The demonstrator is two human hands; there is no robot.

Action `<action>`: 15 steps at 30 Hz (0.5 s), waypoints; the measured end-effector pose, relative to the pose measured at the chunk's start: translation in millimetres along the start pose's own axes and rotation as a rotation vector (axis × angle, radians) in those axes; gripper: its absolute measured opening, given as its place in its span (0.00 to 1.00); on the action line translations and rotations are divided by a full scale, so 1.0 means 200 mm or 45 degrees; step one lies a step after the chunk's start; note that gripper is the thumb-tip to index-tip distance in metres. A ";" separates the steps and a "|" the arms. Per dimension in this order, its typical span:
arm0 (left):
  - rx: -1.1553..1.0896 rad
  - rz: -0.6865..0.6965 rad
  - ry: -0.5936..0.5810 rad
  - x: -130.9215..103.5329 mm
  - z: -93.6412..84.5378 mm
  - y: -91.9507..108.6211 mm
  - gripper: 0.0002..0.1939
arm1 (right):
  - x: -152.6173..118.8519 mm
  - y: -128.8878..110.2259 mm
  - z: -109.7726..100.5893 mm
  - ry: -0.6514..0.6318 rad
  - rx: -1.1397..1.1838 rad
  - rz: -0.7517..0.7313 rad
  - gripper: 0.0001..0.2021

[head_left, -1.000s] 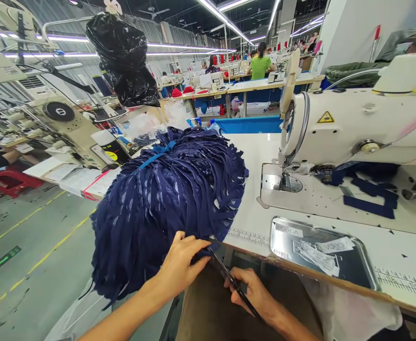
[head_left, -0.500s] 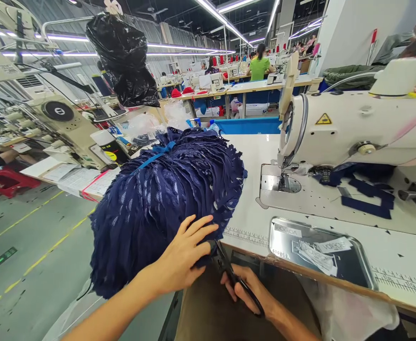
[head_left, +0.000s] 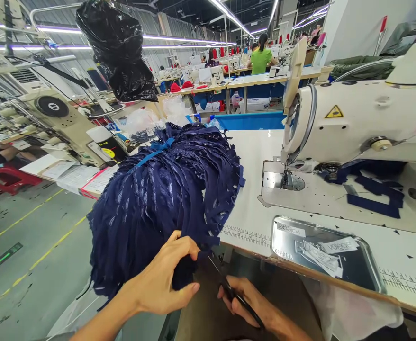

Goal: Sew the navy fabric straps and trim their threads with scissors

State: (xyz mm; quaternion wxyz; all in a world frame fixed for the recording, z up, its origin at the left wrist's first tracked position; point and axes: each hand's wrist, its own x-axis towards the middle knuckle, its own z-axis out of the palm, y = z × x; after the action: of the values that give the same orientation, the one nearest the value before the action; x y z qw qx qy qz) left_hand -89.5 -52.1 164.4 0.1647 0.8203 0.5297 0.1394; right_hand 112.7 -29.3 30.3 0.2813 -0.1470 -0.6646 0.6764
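A big bundle of navy fabric strips [head_left: 151, 199], crossed near its top by a blue tie [head_left: 154, 154], drapes over the table's front left edge. My left hand [head_left: 165, 274] lies against the bundle's lower right side, thumb spread well apart from the bent fingers, with nothing gripped between them. Black scissors [head_left: 234, 296] are held in my right hand [head_left: 245, 300], fingers wrapped round the handles. Their blades point up and left, the tips close to the strips beside my left hand.
A white sewing machine [head_left: 357, 118] stands on the table [head_left: 247, 208] at the right. In front of it lies a metal tray [head_left: 279, 251] with labels. Navy scraps [head_left: 375, 203] sit beneath the machine arm. A black plastic bag [head_left: 117, 52] hangs at the upper left.
My left hand has moved left and down, its thumb now wide of the fingers. The scissors have shifted slightly down. Strips at the bundle's right side have spread, and the view has turned slightly.
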 end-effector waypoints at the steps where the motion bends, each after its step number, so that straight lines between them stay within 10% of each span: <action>1: -0.029 -0.060 -0.021 0.01 0.01 -0.01 0.15 | 0.02 0.00 0.00 0.004 -0.006 -0.022 0.31; 6: -0.085 -0.290 -0.027 0.14 0.08 -0.04 0.15 | 0.06 0.00 -0.03 0.087 -0.087 -0.052 0.31; 15: 0.249 -0.098 0.092 0.20 0.16 -0.02 0.07 | 0.03 0.08 0.01 0.329 -0.134 0.027 0.31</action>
State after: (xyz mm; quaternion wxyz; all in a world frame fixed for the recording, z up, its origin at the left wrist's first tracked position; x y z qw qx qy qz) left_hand -64.9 -17.9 136.2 0.0699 0.8059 0.5775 0.1103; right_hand 102.9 -27.2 15.6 0.3493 -0.2546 -0.6556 0.6191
